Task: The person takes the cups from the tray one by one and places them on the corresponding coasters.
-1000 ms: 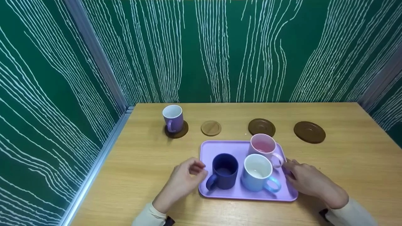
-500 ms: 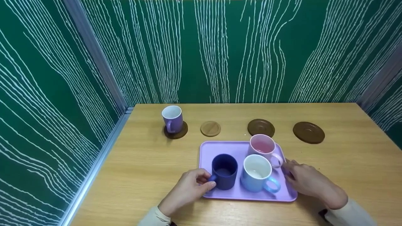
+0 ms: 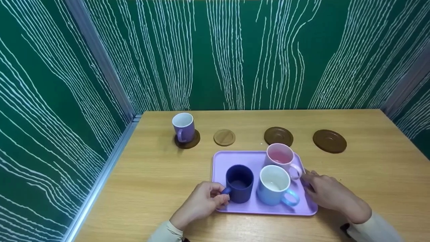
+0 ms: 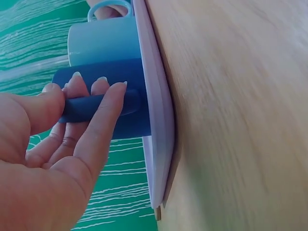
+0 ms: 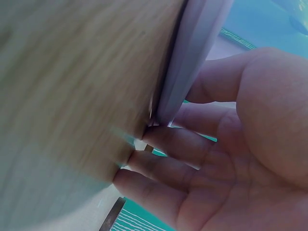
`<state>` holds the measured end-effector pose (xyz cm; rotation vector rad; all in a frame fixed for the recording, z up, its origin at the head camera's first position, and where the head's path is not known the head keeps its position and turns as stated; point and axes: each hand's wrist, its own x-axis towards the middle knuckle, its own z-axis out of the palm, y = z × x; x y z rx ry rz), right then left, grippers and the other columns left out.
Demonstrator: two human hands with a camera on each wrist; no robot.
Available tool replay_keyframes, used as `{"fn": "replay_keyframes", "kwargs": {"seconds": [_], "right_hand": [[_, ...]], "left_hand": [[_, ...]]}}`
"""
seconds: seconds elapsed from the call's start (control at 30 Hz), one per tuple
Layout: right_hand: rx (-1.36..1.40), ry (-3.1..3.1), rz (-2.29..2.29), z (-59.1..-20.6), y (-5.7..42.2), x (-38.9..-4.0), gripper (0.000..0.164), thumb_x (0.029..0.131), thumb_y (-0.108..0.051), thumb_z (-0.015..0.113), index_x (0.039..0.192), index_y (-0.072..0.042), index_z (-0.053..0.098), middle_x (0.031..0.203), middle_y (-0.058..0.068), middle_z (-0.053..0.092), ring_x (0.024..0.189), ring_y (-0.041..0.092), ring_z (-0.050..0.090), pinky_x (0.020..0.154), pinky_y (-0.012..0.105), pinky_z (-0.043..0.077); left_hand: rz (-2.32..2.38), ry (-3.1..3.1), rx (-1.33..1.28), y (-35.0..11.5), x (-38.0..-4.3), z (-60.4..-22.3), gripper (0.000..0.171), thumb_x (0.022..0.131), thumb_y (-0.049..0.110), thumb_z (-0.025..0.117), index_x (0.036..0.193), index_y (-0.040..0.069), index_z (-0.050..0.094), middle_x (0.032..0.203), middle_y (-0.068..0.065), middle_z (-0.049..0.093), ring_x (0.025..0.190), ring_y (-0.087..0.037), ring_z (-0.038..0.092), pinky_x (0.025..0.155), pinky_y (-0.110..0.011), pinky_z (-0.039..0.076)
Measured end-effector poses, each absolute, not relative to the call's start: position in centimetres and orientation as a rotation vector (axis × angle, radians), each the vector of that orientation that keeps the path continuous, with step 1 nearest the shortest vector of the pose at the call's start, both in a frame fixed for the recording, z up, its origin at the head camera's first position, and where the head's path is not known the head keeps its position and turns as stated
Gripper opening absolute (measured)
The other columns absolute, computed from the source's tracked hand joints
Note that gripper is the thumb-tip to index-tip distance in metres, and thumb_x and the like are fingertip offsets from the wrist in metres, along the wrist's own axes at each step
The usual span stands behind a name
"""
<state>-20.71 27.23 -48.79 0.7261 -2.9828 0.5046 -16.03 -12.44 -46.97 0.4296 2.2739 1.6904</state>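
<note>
A purple tray (image 3: 223, 163) lies on the wooden table and bears three upright mugs. My left hand (image 3: 201, 201) grips the handle of the dark blue mug (image 3: 242, 191) at the tray's left; in the left wrist view, thumb and fingers close round that handle (image 4: 79, 109). The mug stands on the tray. Beside it are a light blue mug (image 3: 270, 193) and, behind that, a pink mug (image 3: 279, 157) with pinkish insides. My right hand (image 3: 331, 195) holds the tray's right edge, its thumb over the rim; in the right wrist view, its other fingertips (image 5: 126, 175) touch the table.
Behind the tray, a purple mug (image 3: 185, 129) stands on a dark brown coaster (image 3: 195, 143) at the left. To its right lie a light wooden coaster (image 3: 224, 137) and two dark brown ones, one (image 3: 278, 135) close behind the pink mug. A green patterned wall (image 3: 201, 57) borders the table.
My left hand has moved right from beside the dark blue mug and taken hold of its handle. The right hand, tray and mugs stay put.
</note>
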Motion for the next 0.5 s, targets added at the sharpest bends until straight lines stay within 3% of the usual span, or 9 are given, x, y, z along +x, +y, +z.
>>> {"fn": "replay_keyframes", "kwargs": {"seconds": [0.23,0.33,0.5], "right_hand": [[0.721,-2.989,0.512,-48.75,27.26,-20.64,0.005,0.095,-0.011,0.068,0.097,-0.014,0.066,0.122,0.032,0.068,0.118,0.057,0.061,0.098,0.071,0.047],[0.724,-2.987,0.513,-48.84,27.29,-20.57,0.004,0.095,-0.011,0.068,0.097,-0.014,0.066,0.122,0.031,0.069,0.117,0.056,0.062,0.096,0.071,0.048],[0.753,-2.953,0.497,-49.00,27.22,-20.65,0.005,0.094,-0.010,0.068,0.097,-0.013,0.065,0.119,0.027,0.071,0.111,0.053,0.066,0.093,0.068,0.052]], "left_hand": [[1.724,2.248,0.399,-12.22,-16.15,-46.91,0.011,0.094,0.002,0.072,0.083,0.001,0.072,0.078,-0.006,0.074,0.079,-0.030,0.075,0.073,-0.040,0.064],[1.735,2.263,0.391,-12.09,-16.02,-47.04,0.011,0.095,0.002,0.072,0.083,0.001,0.072,0.078,-0.007,0.074,0.077,-0.026,0.074,0.071,-0.040,0.064],[1.764,2.330,0.361,-11.70,-15.71,-46.95,0.012,0.095,0.002,0.071,0.083,0.000,0.072,0.077,-0.007,0.075,0.071,-0.013,0.070,0.063,-0.024,0.059]]}}
